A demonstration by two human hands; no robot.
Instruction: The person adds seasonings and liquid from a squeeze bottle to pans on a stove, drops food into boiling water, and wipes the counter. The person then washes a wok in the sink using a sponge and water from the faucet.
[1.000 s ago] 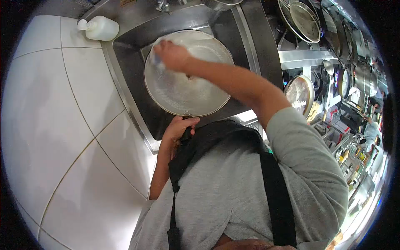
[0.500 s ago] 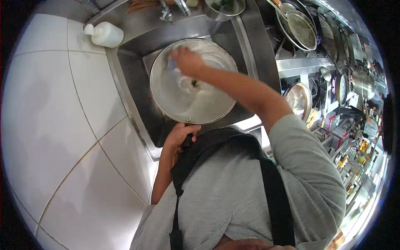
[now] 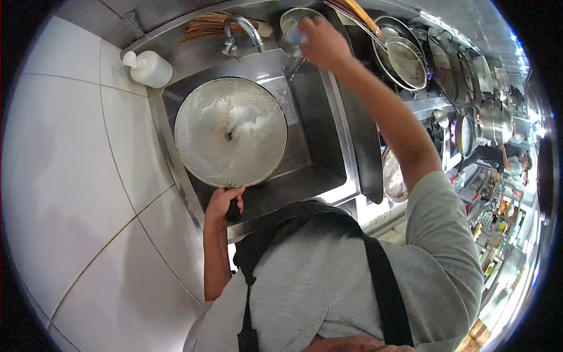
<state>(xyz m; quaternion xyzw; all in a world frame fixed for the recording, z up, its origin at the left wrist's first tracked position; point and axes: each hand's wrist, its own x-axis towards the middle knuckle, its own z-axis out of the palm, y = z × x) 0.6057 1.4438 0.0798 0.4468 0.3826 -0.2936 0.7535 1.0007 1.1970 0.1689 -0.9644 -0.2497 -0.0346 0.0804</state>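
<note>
A large round pan [image 3: 252,155] with suds and a dark spot in its middle lies over the left part of the steel sink [image 3: 319,138]. My left hand [image 3: 221,202] is wrapped round its black handle at the near edge. My right hand [image 3: 321,41] is closed on a bluish-white pad [image 3: 295,36], its details blurred, at the rim of a metal bowl [image 3: 287,20] behind the sink's back right corner.
A curved faucet [image 3: 245,26] and a straw brush [image 3: 205,26] are behind the sink. A white pump bottle [image 3: 151,69] stands at its back left corner. On the right are a stove with pans [image 3: 404,58] and, farther off, a person [image 3: 516,164].
My right hand has left the pan and moved back and right to the bowl with the pad. The pan has shifted left in the sink, my left hand moving with it. The view has shifted.
</note>
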